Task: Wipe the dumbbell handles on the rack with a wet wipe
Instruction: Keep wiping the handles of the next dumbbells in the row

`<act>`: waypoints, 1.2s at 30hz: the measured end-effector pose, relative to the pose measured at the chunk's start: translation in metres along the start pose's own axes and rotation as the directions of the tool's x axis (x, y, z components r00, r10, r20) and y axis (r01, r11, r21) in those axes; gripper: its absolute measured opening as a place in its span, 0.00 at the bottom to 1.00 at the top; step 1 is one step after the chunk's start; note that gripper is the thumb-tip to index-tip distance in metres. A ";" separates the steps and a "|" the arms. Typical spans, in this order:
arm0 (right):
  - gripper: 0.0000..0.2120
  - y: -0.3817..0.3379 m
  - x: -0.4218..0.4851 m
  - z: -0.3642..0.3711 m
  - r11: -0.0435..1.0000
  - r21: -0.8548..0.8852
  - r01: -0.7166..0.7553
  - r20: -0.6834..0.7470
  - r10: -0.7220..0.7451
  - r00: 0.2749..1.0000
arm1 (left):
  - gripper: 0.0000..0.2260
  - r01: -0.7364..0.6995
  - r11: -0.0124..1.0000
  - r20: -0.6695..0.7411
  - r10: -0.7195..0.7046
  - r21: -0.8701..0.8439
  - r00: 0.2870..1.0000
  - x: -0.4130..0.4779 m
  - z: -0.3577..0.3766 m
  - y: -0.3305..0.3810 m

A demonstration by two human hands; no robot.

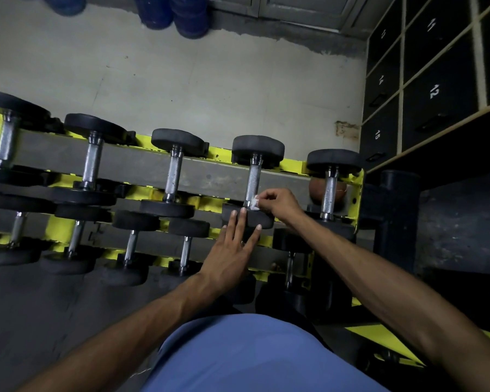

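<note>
Reaching forward over the rack, the right hand (280, 203) curls its fingers and thumb into a pinch, its grip grasping a small crumpled white wet wipe (254, 202) and pressing it against the near end of a chrome handle (252, 176). Its forearm runs back toward the lower right corner. The left hand (232, 250) lies flat with its grip released: the fingers are straight and spread, the fingertips rest on the near head (266, 222) of the same dumbbell (258, 147), and the forearm stretches back to the lower left.

That dumbbell sits fourth from the left on the upper tier of the yellow rack (292, 165), lying across its grey rails with a round black head at each end. Its handle is bright, rough-textured metal, and the wipe touches it just above the near head. More dumbbells of the same kind lie on either side and on the lower tier. A brown ball (316, 188) shows behind the rightmost handle. Black lockers (436, 91) with white numbers stand to the right, and a blue shirt (252, 355) fills the bottom edge.
</note>
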State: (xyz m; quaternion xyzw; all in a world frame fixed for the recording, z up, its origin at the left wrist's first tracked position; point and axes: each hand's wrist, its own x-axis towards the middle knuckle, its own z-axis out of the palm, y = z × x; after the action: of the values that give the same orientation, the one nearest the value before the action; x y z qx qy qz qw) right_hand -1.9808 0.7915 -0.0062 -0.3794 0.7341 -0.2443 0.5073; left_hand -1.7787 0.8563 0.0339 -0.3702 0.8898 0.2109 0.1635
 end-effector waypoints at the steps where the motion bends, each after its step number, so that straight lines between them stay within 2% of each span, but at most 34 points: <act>1: 0.06 -0.006 -0.002 -0.003 0.998 0.056 -0.008 0.041 0.006 0.999 | 0.44 0.002 1.000 -0.014 -0.002 -0.022 1.000 0.001 -0.002 0.000; 3: 0.08 -0.015 -0.008 -0.012 0.989 0.148 -0.031 0.084 0.019 0.996 | 0.40 -0.015 0.997 -0.091 0.008 -0.075 0.996 0.002 -0.004 0.001; 6: 0.05 -0.023 -0.019 -0.031 0.953 0.292 -0.078 0.096 0.051 0.994 | 0.35 -0.095 0.992 -0.201 0.075 -0.088 0.977 0.009 -0.007 0.007; 9: 0.04 -0.020 -0.032 -0.061 0.948 0.315 -0.057 0.034 0.048 0.998 | 0.33 -0.215 0.973 -0.229 0.192 -0.079 0.954 0.024 -0.008 0.028; 11: 0.03 -0.009 -0.040 -0.085 0.983 0.179 0.028 -0.066 -0.016 0.998 | 0.33 -0.295 0.953 -0.223 0.274 -0.066 0.935 0.038 -0.006 0.047; 12: 0.03 0.000 -0.042 -0.100 0.995 0.004 0.103 -0.136 -0.102 0.985 | 0.34 -0.332 0.941 -0.216 0.313 -0.059 0.925 0.045 -0.004 0.057; 13: 0.03 0.009 -0.044 -0.115 0.961 -0.223 0.164 -0.189 -0.207 0.960 | 0.35 -0.360 0.931 -0.207 0.343 -0.051 0.916 0.052 -0.002 0.069; 14: 0.05 0.017 -0.046 -0.130 0.883 -0.426 0.195 -0.204 -0.304 0.931 | 0.36 -0.381 0.924 -0.193 0.366 -0.047 0.911 0.058 0.001 0.080; 15: 0.07 0.025 -0.048 -0.143 0.788 -0.574 0.225 -0.182 -0.390 0.903 | 0.37 -0.396 0.917 -0.177 0.382 -0.045 0.907 0.063 0.002 0.091; 17: 0.06 0.035 -0.050 -0.163 0.588 -0.751 0.299 -0.059 -0.510 0.858 | 0.39 -0.401 0.915 -0.146 0.393 -0.030 0.908 0.074 0.005 0.112; 19: 0.06 0.045 -0.045 -0.171 0.402 -0.843 0.356 0.090 -0.547 0.832 | 0.40 -0.375 0.927 -0.128 0.369 -0.025 0.920 0.083 0.005 0.129; 20: 0.08 0.052 -0.042 -0.174 0.341 -0.860 0.380 0.164 -0.519 0.839 | 0.40 -0.352 0.935 -0.124 0.346 -0.031 0.930 0.085 0.005 0.137; 22: 0.08 0.064 -0.035 -0.176 0.328 -0.818 0.473 0.319 -0.424 0.847 | 0.40 -0.299 0.953 -0.101 0.294 -0.038 0.950 0.088 0.010 0.149; 24: 0.03 0.068 -0.026 -0.181 0.323 -0.782 0.534 0.425 -0.350 0.835 | 0.40 -0.258 0.965 -0.105 0.253 -0.042 0.962 0.089 0.017 0.156; 27: 0.02 0.057 -0.007 -0.193 0.175 -0.777 0.605 0.503 -0.405 0.764 | 0.39 -0.215 0.975 -0.171 0.203 -0.054 0.964 0.089 0.019 0.162; 28: 0.03 0.051 0.000 -0.198 0.156 -0.783 0.602 0.492 -0.437 0.753 | 0.39 -0.195 0.979 -0.196 0.179 -0.064 0.964 0.090 0.017 0.165; 29: 0.06 0.045 0.007 -0.203 0.168 -0.795 0.583 0.451 -0.479 0.753 | 0.38 -0.172 0.982 -0.224 0.152 -0.075 0.963 0.091 0.014 0.167; 31: 0.10 0.040 0.017 -0.213 0.270 -0.806 0.526 0.327 -0.537 0.777 | 0.37 -0.130 0.987 -0.252 0.103 -0.094 0.962 0.092 0.011 0.174; 32: 0.10 0.042 0.017 -0.215 0.311 -0.792 0.526 0.312 -0.534 0.786 | 0.37 -0.114 0.989 -0.254 0.086 -0.098 0.963 0.093 0.010 0.178; 34: 0.09 0.054 0.012 -0.212 0.299 -0.740 0.602 0.427 -0.483 0.764 | 0.36 -0.082 0.991 -0.246 0.054 -0.105 0.968 0.094 0.010 0.186; 36: 0.06 0.060 0.001 -0.205 0.269 -0.679 0.684 0.588 -0.358 0.725 | 0.36 -0.050 0.992 -0.240 0.021 -0.115 0.970 0.095 0.009 0.191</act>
State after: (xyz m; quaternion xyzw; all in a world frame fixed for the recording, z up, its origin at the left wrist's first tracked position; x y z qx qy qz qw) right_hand -2.1907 0.8210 0.0237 -0.8362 0.4873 0.0712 0.2414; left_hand -1.9807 0.9265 0.0328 -0.3858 0.8953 0.2209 0.0290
